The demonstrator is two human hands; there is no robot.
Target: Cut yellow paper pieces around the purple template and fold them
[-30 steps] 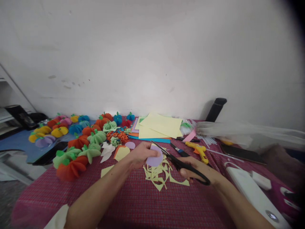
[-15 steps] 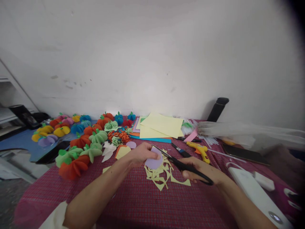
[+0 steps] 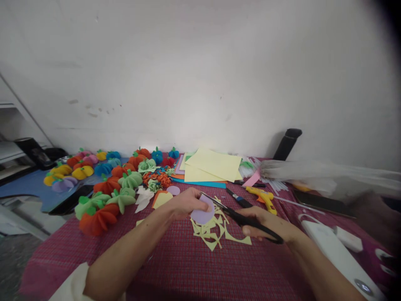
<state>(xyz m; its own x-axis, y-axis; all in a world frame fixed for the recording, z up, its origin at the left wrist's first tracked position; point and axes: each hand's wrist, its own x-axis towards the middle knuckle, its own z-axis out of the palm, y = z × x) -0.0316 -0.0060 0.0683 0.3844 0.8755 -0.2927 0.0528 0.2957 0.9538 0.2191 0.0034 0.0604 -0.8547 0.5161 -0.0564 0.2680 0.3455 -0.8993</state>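
- Left hand [image 3: 189, 203] pinches a purple disc [image 3: 201, 216], seemingly round already; its edge is too small to judge.
- Right hand [image 3: 262, 220] grips black-handled scissors [image 3: 232, 213] at three o'clock, blades at the disc's edge.
- Yellow offcuts [image 3: 212, 246], already cut, at five.
- Second purple disc [image 3: 173, 190], loose, at ten.
- Assembled toy pumpkins [image 3: 106, 184] farther at ten; yellow sheets [image 3: 214, 164] at twelve look uncut.

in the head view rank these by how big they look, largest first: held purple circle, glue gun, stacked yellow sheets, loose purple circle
1. Stacked yellow sheets, clearly largest
2. Held purple circle and glue gun: too alike to rank
3. Loose purple circle, smallest, though it lies farther from the camera
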